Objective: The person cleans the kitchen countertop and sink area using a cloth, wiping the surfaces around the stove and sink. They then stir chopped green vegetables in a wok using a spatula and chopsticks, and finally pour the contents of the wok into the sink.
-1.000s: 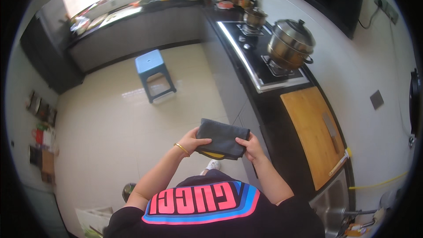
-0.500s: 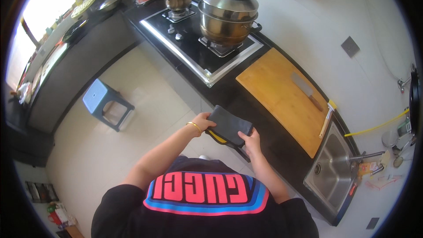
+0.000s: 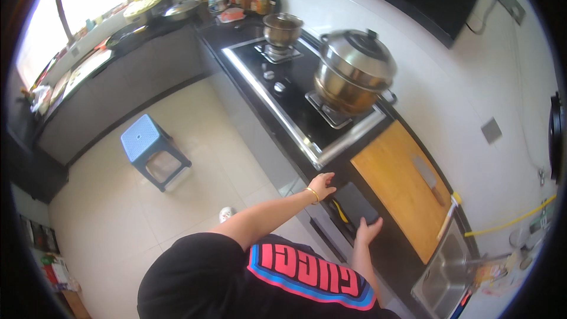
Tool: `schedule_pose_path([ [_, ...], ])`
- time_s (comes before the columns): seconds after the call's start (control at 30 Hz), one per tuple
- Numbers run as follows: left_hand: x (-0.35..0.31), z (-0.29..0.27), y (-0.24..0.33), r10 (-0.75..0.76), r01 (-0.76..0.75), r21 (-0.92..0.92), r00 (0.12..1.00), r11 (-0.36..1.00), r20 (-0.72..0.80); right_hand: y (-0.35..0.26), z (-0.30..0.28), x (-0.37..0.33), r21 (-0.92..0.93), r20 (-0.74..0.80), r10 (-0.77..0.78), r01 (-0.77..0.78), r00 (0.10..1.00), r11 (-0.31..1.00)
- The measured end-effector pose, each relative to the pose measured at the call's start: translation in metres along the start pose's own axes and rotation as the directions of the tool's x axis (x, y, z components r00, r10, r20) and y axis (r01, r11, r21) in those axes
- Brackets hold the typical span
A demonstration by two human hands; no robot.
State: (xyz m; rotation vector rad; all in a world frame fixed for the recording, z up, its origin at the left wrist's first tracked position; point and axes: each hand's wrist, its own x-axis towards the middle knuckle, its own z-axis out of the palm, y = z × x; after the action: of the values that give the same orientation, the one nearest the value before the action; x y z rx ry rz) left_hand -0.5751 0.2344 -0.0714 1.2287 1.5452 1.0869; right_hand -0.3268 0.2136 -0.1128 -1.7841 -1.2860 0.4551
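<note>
A dark grey, flat rectangular piece (image 3: 358, 202) lies at the counter's front edge, beside the cutting board; its kind is not clear. Along its left side shows a yellow and black strip (image 3: 341, 210). My right hand (image 3: 368, 230) grips the piece's near end, thumb on top. Just off its far left corner, my left hand (image 3: 322, 186) is apart from it, fingers stretched toward the counter, a gold bangle on the wrist.
A wooden cutting board (image 3: 397, 184) bears a cleaver (image 3: 426, 176). Beyond it, a large steamer pot (image 3: 352, 74) and a small lidded pot (image 3: 282, 31) stand on the gas hob (image 3: 269, 91). At right is a steel sink (image 3: 440, 272); a blue stool (image 3: 155, 147) stands on the floor.
The grey piece has moved right, from both hands in front of me to the counter. My left hand has let go of it. The view has swung, and my body leans toward the counter.
</note>
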Motion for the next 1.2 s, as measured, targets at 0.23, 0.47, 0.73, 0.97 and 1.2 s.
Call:
schedule_pose_path([
  [0.23,-0.110,-0.241,-0.066,-0.176,0.103,-0.238,0.934,0.966,-0.310,-0.125,0.016,-0.052,0.124,0.285,-0.243,0.215,0.927,0.969],
  [0.47,-0.299,-0.456,-0.170,-0.485,0.168,-0.479,0.555,0.861,-0.676,-0.311,0.242,-0.193,0.439,0.832,-0.366,-0.090,0.417,0.894],
  [0.73,-0.401,-0.585,-0.207,-0.640,0.160,-0.620,0.186,0.768,-0.745,-0.517,0.376,-0.347,0.513,0.847,-0.519,-0.075,-0.114,0.855],
  [0.97,-0.300,-0.641,-0.226,-0.678,-0.085,-0.703,0.207,0.706,-0.705,-0.569,0.506,-0.336,0.481,0.862,-0.479,-0.028,-0.166,0.876],
  [1.2,-0.165,-0.764,-0.258,-0.701,-0.162,-0.723,0.179,0.672,-0.691,-0.695,0.681,-0.309,0.381,0.904,-0.385,-0.059,-0.184,0.923],
])
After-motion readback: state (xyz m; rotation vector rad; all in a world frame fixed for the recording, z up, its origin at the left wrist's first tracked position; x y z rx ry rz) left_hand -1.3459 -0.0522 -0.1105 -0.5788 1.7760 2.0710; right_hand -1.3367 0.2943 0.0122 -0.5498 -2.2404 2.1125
